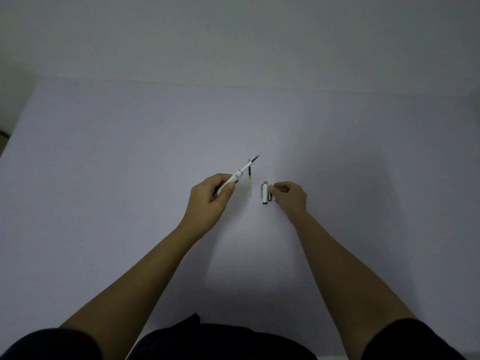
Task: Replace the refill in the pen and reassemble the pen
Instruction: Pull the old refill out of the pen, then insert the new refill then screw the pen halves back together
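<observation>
My left hand is shut on a white pen barrel, held tilted up to the right, with a dark refill tip sticking out of its front end. A second refill, dark at the far end and pale toward me, lies flat on the white table just right of the barrel. A white pen cap with a silver clip lies further right. My right hand rests beside the cap, its fingertips pinching a small dark grey piece next to the cap.
The white table runs to a pale wall at the back. Its left edge shows at the far left. My dark clothing fills the bottom of the view.
</observation>
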`<state>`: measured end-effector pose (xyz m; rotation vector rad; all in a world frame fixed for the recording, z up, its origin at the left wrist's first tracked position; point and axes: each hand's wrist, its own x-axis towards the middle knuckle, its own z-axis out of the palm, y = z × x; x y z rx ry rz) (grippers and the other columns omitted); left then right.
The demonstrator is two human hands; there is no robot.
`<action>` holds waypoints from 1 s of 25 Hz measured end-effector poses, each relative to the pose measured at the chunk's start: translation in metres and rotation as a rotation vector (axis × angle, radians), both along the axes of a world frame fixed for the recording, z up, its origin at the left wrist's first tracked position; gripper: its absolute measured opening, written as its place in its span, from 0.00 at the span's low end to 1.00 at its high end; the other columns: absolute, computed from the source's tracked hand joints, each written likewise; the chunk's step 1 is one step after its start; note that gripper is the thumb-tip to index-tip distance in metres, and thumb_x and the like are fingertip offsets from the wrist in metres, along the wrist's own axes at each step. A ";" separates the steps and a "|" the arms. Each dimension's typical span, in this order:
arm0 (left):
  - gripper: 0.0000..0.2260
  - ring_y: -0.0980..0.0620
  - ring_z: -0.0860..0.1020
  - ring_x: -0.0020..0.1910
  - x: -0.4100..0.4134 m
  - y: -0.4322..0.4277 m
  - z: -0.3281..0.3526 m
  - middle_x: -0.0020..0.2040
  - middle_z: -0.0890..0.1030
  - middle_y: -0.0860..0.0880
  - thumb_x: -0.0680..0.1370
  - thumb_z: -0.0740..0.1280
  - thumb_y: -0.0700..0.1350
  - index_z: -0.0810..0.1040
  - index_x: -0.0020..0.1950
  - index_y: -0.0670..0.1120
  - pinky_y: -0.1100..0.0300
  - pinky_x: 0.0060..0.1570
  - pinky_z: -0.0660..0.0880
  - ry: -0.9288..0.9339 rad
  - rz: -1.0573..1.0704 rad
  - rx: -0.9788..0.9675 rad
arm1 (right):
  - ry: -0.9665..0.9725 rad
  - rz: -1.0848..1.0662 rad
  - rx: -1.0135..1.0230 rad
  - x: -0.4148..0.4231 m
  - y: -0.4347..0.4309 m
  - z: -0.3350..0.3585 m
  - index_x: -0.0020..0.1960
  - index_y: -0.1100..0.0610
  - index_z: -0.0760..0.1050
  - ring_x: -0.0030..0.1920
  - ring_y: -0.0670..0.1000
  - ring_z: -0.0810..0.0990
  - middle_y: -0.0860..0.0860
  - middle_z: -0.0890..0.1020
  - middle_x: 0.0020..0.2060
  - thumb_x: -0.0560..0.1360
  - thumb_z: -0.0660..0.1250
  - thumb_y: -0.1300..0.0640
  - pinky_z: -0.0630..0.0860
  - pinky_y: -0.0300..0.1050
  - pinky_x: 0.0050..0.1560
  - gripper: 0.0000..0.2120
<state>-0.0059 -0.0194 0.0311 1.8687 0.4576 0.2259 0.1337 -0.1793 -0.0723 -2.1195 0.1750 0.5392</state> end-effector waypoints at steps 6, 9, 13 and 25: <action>0.07 0.57 0.67 0.30 0.003 -0.005 0.001 0.35 0.75 0.55 0.78 0.62 0.47 0.77 0.47 0.58 0.68 0.30 0.65 -0.026 0.003 0.007 | -0.237 0.022 0.085 -0.004 0.005 0.046 0.47 0.56 0.81 0.44 0.48 0.82 0.52 0.84 0.43 0.73 0.68 0.54 0.72 0.27 0.42 0.07; 0.06 0.56 0.69 0.31 0.008 -0.005 -0.005 0.36 0.76 0.58 0.78 0.62 0.46 0.78 0.51 0.53 0.69 0.31 0.67 0.006 0.031 0.034 | -0.141 0.235 0.428 -0.011 0.019 0.074 0.45 0.47 0.82 0.40 0.42 0.81 0.46 0.84 0.41 0.74 0.67 0.56 0.76 0.33 0.44 0.06; 0.08 0.56 0.70 0.31 0.003 0.012 -0.012 0.36 0.76 0.56 0.79 0.61 0.46 0.78 0.53 0.47 0.70 0.31 0.67 0.046 0.074 0.092 | -0.005 0.336 0.645 -0.020 0.056 0.089 0.47 0.47 0.82 0.44 0.42 0.83 0.41 0.86 0.40 0.74 0.67 0.59 0.78 0.34 0.47 0.08; 0.06 0.47 0.75 0.35 0.003 0.026 -0.001 0.40 0.80 0.44 0.78 0.61 0.47 0.78 0.48 0.50 0.46 0.42 0.77 0.039 0.188 0.023 | -0.186 0.128 0.160 0.010 0.082 0.067 0.47 0.60 0.81 0.38 0.44 0.82 0.58 0.86 0.42 0.70 0.72 0.56 0.76 0.35 0.44 0.09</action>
